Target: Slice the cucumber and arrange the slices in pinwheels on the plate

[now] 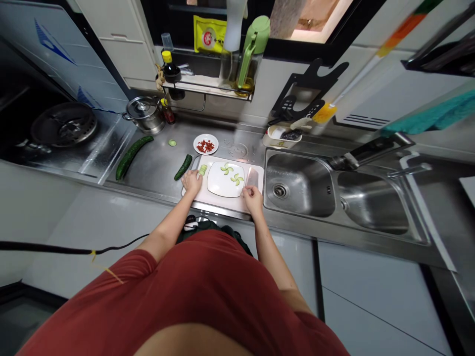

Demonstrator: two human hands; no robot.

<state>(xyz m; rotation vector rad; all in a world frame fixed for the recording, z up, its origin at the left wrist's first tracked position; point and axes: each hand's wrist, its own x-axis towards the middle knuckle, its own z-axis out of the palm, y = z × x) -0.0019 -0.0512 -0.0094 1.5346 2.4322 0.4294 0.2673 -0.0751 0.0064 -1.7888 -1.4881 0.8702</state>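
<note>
My left hand [192,182] rests at the left of a pale cutting board [205,197], fingers stretched out beside a short row of cucumber slices [203,169]. A white plate [217,185] lies on the board between my hands. It bears two pinwheel shapes of cucumber slices [237,179]. By the plate's lower right corner is my right hand [253,200], its fingertips pinched together; what they hold, if anything, is too small to make out. A wide knife blade [253,176] lies just above that hand. A cut cucumber [183,167] sits left of the board.
A whole cucumber [132,157], a cucumber end piece [172,143] and a dish of red pieces [205,144] stand on the steel counter. A lidded pot [144,116] is at the back left. A double sink [302,185] lies right, a wok [65,124] far left.
</note>
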